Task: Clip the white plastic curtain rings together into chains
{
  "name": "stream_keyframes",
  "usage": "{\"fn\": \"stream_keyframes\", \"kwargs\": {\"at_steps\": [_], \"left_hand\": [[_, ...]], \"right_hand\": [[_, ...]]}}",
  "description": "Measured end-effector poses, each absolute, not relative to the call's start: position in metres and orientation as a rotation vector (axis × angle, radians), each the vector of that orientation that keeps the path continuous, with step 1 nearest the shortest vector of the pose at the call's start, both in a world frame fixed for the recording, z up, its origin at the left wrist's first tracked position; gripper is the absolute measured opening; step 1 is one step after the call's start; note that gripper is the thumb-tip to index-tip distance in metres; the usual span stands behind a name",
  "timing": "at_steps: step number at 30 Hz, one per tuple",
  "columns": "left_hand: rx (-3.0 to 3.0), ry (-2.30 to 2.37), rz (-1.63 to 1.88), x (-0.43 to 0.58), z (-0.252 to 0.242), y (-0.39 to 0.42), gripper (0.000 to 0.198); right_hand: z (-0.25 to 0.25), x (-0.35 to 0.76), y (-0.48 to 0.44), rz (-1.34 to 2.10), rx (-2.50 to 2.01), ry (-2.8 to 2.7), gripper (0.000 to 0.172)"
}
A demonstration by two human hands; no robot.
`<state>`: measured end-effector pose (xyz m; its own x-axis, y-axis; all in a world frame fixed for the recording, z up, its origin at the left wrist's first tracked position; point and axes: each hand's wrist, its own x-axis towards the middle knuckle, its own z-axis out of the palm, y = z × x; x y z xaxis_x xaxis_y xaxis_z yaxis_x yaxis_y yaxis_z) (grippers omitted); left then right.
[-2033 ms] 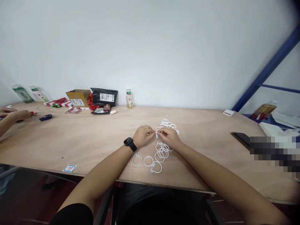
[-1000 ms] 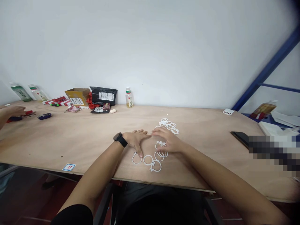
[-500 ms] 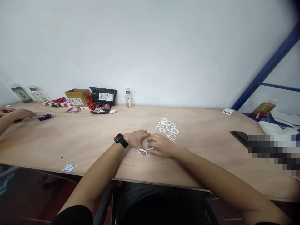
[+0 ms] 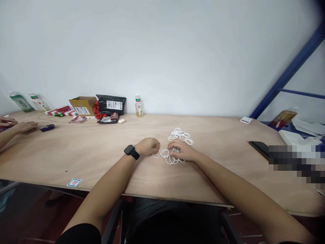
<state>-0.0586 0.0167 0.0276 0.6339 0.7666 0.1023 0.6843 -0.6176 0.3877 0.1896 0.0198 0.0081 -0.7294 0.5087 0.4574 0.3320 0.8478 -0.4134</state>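
Observation:
A linked cluster of white plastic rings (image 4: pixel 168 156) lies on the plywood table (image 4: pixel 88 152) between my hands. My left hand (image 4: pixel 148 146), with a black watch (image 4: pixel 131 151) on its wrist, has its fingers curled against the cluster's left edge. The bent fingers of my right hand (image 4: pixel 183 150) press on the right side of the same rings. Just beyond my right hand, a second pile of white rings (image 4: pixel 180 135) rests untouched.
A black phone (image 4: pixel 259 147) lies at the right. Along the wall stand a small bottle (image 4: pixel 138 106), a black bag (image 4: pixel 111 104), a cardboard box (image 4: pixel 82 105) and red packets. Another person's hands (image 4: pixel 17 126) work at the far left beside a dark blue object (image 4: pixel 47 127).
Two seconds ago my hands held one ring up between them. They then dropped flat, swept the spread-out near rings together, and slid the bunch farther from me toward the other pile.

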Motion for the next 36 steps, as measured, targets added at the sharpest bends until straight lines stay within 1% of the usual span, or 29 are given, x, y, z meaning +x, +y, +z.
{"fn": "stream_keyframes", "kwargs": {"at_steps": [7, 12, 14, 16, 18, 21, 25, 27, 29, 33, 36], "left_hand": [[2.436, 1.386, 0.672, -0.060, 0.033, 0.014, 0.016], [2.272, 1.415, 1.034, -0.049, 0.028, 0.012, 0.023], [2.162, 1.339, 1.138, -0.040, 0.024, 0.010, 0.023], [2.046, 1.237, 1.215, -0.030, 0.021, 0.007, 0.023], [1.918, 1.130, 1.258, -0.020, 0.018, 0.004, 0.023], [1.763, 0.985, 1.268, -0.011, 0.015, 0.003, 0.028], [1.649, 0.879, 1.256, -0.008, 0.014, 0.003, 0.037], [1.632, 0.846, 1.248, -0.009, 0.015, 0.002, 0.039], [1.680, 0.825, 1.226, -0.010, 0.016, 0.000, 0.040], [1.983, 0.888, 1.212, -0.013, 0.020, -0.006, 0.041], [2.111, 0.999, 1.278, -0.014, 0.023, -0.008, 0.029]], "right_hand": [[0.002, 0.164, 0.006, 0.547, -0.521, -2.437, 0.025], [0.006, 0.157, 0.002, 0.590, -0.832, -2.086, 0.020], [0.005, 0.161, 0.007, 0.597, -0.941, -1.892, 0.024], [0.004, 0.166, 0.011, 0.615, -0.977, -1.819, 0.031], [0.004, 0.169, 0.013, 0.631, -0.984, -1.868, 0.033], [0.005, 0.171, 0.013, 0.636, -1.013, -1.904, 0.028], [0.006, 0.170, 0.011, 0.542, -1.045, -1.911, 0.023], [0.006, 0.170, 0.012, 0.510, -1.066, -1.935, 0.023], [0.005, 0.171, 0.013, 0.488, -1.098, -1.924, 0.025], [0.003, 0.173, 0.014, 0.427, -1.147, -1.887, 0.026], [0.003, 0.173, 0.014, 0.400, -1.169, -1.903, 0.027]]}}
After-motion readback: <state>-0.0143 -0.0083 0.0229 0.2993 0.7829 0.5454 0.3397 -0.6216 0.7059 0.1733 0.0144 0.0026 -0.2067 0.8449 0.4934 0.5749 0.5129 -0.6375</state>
